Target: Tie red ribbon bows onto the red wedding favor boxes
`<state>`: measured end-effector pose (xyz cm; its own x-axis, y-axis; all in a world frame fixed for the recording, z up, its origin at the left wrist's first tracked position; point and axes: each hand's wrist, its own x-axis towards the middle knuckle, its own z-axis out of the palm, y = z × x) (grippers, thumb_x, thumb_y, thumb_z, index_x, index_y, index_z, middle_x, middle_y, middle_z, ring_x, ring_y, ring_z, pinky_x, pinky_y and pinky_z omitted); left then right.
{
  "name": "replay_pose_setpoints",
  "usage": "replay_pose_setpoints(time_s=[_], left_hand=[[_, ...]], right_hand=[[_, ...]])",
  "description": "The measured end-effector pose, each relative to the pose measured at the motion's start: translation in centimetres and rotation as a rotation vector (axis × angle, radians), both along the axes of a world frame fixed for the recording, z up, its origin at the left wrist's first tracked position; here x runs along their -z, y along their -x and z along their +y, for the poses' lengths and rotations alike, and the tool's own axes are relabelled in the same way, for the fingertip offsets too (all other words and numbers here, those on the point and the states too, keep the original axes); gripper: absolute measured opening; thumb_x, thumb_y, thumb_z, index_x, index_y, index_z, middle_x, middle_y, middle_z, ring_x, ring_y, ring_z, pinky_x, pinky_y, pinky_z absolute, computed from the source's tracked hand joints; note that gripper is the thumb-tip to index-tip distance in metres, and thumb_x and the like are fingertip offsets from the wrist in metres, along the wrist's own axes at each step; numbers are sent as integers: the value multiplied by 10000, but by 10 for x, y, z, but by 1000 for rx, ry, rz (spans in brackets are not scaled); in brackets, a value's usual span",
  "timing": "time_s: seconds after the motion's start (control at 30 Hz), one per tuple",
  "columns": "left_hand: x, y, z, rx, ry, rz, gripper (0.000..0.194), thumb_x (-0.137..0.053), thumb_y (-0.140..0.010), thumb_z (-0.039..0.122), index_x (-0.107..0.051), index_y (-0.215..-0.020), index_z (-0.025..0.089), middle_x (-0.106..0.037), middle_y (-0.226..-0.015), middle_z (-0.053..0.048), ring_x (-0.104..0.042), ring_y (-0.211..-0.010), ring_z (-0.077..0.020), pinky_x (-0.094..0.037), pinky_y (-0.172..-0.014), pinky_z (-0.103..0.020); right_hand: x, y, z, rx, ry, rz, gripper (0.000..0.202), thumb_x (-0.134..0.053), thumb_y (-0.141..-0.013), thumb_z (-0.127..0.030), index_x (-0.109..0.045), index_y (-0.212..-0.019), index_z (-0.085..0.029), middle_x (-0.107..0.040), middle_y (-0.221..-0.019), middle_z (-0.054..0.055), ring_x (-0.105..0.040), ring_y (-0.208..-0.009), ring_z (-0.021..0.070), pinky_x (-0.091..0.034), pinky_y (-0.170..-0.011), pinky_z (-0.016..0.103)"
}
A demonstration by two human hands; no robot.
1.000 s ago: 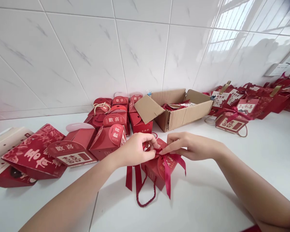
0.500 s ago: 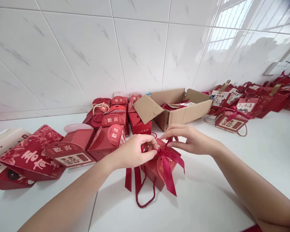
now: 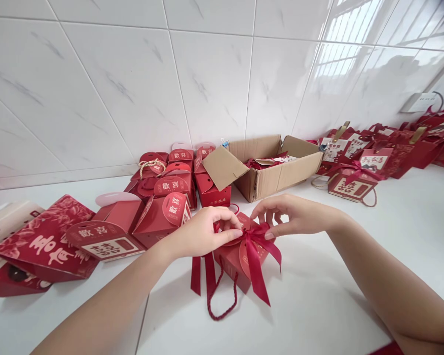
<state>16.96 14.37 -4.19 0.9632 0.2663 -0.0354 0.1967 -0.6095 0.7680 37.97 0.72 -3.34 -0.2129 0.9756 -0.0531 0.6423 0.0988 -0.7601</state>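
A small red gift box point(image 3: 231, 261) stands on the white tabletop between my hands. A crimson satin ribbon point(image 3: 256, 264) is tied in a bow across its top, with tails draped down the front and left. My left hand point(image 3: 214, 229) is closed, thumb and fingers pinching the ribbon at the left of the knot. From the right, my right hand point(image 3: 288, 217) curls its fingers over the bow's loop, thumb against the ribbon; the exact grip is partly hidden. A twisted dark-red cord handle point(image 3: 222, 314) loops out in front of the box.
Several red boxes point(image 3: 175, 186) stand behind to the left, with a flower-printed box point(image 3: 55, 236) at far left. An open cardboard carton point(image 3: 290, 177) holds red pieces against the tiled wall. Ribboned box point(image 3: 351, 187) and red bags point(image 3: 403, 153) are at right.
My right hand has shifted slightly from the knot to the bow's right loop, which looks fuller. My left hand keeps its pinch. The view has shifted slightly.
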Motion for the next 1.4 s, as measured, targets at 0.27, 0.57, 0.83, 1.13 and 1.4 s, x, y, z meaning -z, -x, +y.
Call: replay_pose_setpoints(time_s=[0.27, 0.57, 0.83, 1.13, 1.4], left_hand=[[2, -3, 3, 33, 66, 6, 250, -602, -839, 426, -605, -784, 182, -573, -750, 26, -482, -691, -114, -406, -659, -250], [2, -6, -3, 7, 77, 3, 339, -595, -836, 458, -533, -673, 166, -498, -659, 44, -407, -615, -94, -351, -583, -233], [12, -9, -9, -61, 42, -19, 383, -599, -822, 467, -466, -613, 176, -407, -579, 57, -345, -545, -89, -292, -515, -244], [15, -9, -8, -58, -44, -38, 401, -614, -810, 469, -433, -600, 180, -406, -574, 62, -333, -537, -85, -288, -508, -238], [17, -12, -7, -68, -91, -71, 443, -616, -803, 511, -395, -600, 185, -431, -592, 58, -364, -552, -92, -311, -534, -250]], right_hand=[[-1, -3, 1, 45, 65, 8, 303, -670, -802, -384, -665, -1037, -193, -657, -856, 19, -562, -701, 111, -457, -609, 233], [4, -2, 4, 63, -3, 15, 248, -617, -840, -403, -670, -848, -162, -663, -819, 22, -556, -686, 109, -448, -612, 236], [7, 5, 6, 60, -172, 126, 234, -601, -863, -368, -698, -936, -168, -660, -900, 50, -590, -799, 130, -473, -685, 255], [11, 11, 8, 97, -156, -28, 261, -586, -868, -372, -528, -718, -167, -514, -782, 6, -461, -706, 105, -376, -605, 242], [35, 22, 22, 120, -63, 708, 312, -719, -781, -356, -514, -664, -151, -573, -769, 12, -470, -641, 85, -331, -542, 236]])
